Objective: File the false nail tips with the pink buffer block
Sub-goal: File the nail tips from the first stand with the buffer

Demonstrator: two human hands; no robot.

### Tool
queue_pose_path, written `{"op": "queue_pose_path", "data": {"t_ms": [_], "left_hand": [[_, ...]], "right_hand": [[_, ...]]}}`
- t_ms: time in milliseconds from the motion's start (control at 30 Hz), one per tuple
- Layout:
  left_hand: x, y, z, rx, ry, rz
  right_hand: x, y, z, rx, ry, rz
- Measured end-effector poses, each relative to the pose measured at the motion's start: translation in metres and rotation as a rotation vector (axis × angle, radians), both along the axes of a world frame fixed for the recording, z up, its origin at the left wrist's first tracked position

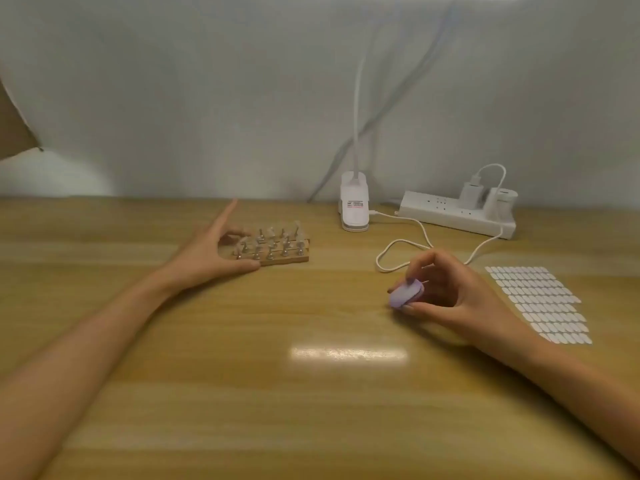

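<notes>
Head view: right hand (446, 292) pinches the pinkish-lilac oval buffer block (406, 295) at its fingertips, well apart from any tip. Left hand (207, 256), index straight, meets the wooden rack (294, 259) of clear false nail tips (297, 227) beside its thumb; grip unclear. Filing looks unstarted

Two bare forearms and hands above the table (311, 427)

The left forearm (86, 341) shows above the table's near left corner and the right forearm (571, 382) above its near right corner; both are bare along all their visible length, slender, and taper evenly to narrow wrists. The left hand (207, 254) and the right hand (450, 292) are bare as well, with long, slim fingers (225, 216). The left hand's outline is smeared by blur; the right hand's is sharper, its knuckles plain to see. Fingertips are too soft to tell anything of the nails.
</notes>
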State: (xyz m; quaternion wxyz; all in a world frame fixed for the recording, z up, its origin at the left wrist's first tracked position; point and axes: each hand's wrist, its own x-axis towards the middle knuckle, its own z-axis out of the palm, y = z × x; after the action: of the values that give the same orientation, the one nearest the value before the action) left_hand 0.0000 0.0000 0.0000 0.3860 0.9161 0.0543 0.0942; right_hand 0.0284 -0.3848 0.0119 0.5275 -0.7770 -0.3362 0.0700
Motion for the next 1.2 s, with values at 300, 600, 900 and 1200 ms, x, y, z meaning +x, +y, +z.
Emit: {"op": "queue_pose_path", "data": {"t_ms": [300,600,900,1200], "left_hand": [[-0.014,-0.028,-0.006,0.000,-0.001,-0.159],[-0.013,-0.039,0.003,0.093,-0.057,-0.024],[-0.064,-0.063,0.008,0.016,-0.155,-0.133],[-0.080,-0.134,0.014,0.229,-0.215,-0.345]], "right_hand": [[-0.002,-0.005,-0.003,0.054,0.067,0.010],[-0.003,0.000,-0.002,0.022,-0.036,-0.001],[0.005,0.004,-0.006,0.003,-0.043,-0.036],[0.010,0.001,-0.010,-0.005,-0.059,-0.052]]}}
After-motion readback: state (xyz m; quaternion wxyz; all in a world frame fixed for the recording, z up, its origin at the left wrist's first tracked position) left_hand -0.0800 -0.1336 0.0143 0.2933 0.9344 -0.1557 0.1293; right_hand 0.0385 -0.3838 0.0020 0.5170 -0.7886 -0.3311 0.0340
